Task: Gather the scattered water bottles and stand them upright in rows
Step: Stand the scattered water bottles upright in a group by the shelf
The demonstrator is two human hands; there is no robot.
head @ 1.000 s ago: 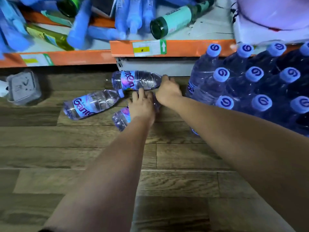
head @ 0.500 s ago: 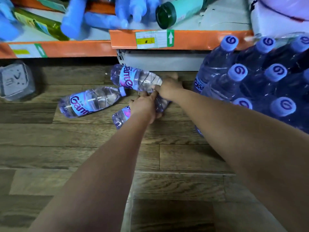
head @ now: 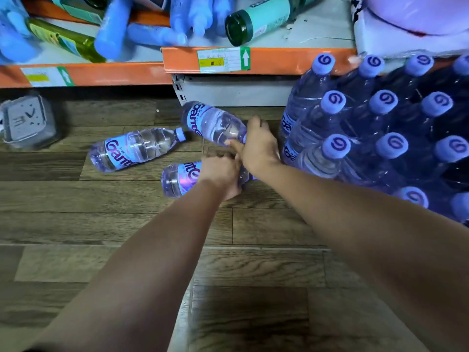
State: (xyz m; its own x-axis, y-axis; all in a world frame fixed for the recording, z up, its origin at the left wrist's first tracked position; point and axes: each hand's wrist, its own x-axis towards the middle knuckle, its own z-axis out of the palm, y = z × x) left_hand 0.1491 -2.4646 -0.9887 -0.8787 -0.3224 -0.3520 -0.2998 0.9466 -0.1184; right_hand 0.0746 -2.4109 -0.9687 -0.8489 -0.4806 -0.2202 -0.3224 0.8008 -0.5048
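Observation:
Three clear water bottles with purple labels lie on the wooden floor. My right hand (head: 258,146) grips the neck end of the far bottle (head: 212,123), which is tilted with its base raised toward the shelf. My left hand (head: 220,174) is curled round the near bottle (head: 177,180), which lies on its side below it. A third bottle (head: 134,148) lies loose to the left, cap pointing right. Several upright bottles with lilac caps (head: 375,138) stand in rows at the right.
An orange-edged shelf (head: 266,59) runs across the back, holding blue packs and green glass bottles (head: 256,19). A grey plastic box (head: 26,121) sits on the floor at far left. Wooden floor (head: 253,275) stretches toward me.
My right hand closed on the far bottle's neck and lifted it, swinging it askew. My left hand curled round the near bottle. The view shifted slightly.

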